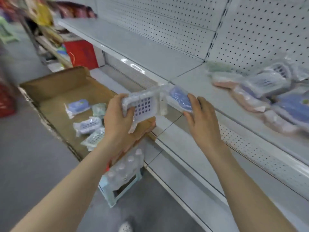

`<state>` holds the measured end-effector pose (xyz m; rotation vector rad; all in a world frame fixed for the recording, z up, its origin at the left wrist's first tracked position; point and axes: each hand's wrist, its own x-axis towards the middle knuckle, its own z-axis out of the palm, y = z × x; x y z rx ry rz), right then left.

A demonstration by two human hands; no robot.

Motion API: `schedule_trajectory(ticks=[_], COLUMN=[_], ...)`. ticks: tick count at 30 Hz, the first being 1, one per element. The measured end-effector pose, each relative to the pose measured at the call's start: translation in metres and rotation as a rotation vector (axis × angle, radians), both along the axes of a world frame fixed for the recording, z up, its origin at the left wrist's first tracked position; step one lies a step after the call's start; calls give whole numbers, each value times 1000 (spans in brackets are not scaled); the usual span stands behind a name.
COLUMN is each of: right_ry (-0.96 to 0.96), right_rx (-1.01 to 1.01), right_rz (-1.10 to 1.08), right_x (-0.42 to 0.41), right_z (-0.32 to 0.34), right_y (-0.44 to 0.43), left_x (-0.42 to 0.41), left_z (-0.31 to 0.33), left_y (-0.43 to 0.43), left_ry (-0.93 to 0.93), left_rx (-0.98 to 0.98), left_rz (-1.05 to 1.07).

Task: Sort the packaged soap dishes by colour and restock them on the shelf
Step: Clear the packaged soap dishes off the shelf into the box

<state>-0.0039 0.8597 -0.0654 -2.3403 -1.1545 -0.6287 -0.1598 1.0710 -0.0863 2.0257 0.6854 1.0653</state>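
Observation:
My left hand (117, 118) grips a packaged soap dish (143, 106) with a white slotted grid, held up in front of the shelf edge. My right hand (202, 118) holds a blue packaged soap dish (180, 99) by its end, right beside the first one. On the grey shelf (192, 81) at the right lies a pile of wrapped dishes, pink ones (247, 101) in front and blue ones (265, 84) behind and beside them. Several more packaged dishes (87, 126) lie in the open cardboard box (55, 91) on the floor at the left.
A pack of water bottles (125, 166) sits on a pale blue stool (117, 190) below my hands. White pegboard (167, 22) backs the shelving. A red bag (82, 52) and mixed goods stand at the far left. A lower shelf ledge (192, 148) runs beneath.

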Motion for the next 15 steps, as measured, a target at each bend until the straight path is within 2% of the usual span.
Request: schedule_trajectory(ticks=[4, 8, 15], right_ry=[163, 271, 287], right_rx=[-69, -232, -566], right_rz=[101, 181, 296], right_x=[-42, -53, -33], right_z=[-53, -103, -164], right_y=[60, 100, 171], left_x=[-64, -111, -123], left_z=[-56, -108, -168], left_y=[53, 81, 98], left_ry=[173, 301, 494], left_rx=[-86, -236, -292], left_rz=[137, 267, 276])
